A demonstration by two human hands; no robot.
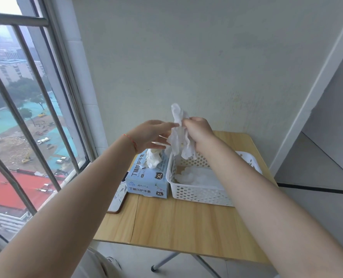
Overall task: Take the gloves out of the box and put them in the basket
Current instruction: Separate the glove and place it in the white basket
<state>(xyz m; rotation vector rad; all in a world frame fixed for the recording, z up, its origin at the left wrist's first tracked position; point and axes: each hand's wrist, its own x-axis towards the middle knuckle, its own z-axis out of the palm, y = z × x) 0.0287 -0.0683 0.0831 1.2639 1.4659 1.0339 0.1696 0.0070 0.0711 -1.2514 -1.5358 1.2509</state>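
A light blue glove box (146,181) stands on the wooden table, with white gloves (153,159) bulging out of its top slot. To its right sits a white perforated basket (196,194) with several white gloves (196,176) lying inside. My right hand (198,131) grips a bunch of white gloves (180,137) in the air, above the gap between box and basket. My left hand (152,135) is beside it over the box, fingers extended, its fingertips touching the held gloves.
A small wooden folding table (186,227) stands against a pale wall. A phone in a patterned case (117,199) lies on the table's left edge by the box. A barred window (26,117) is on the left, a white cabinet on the right.
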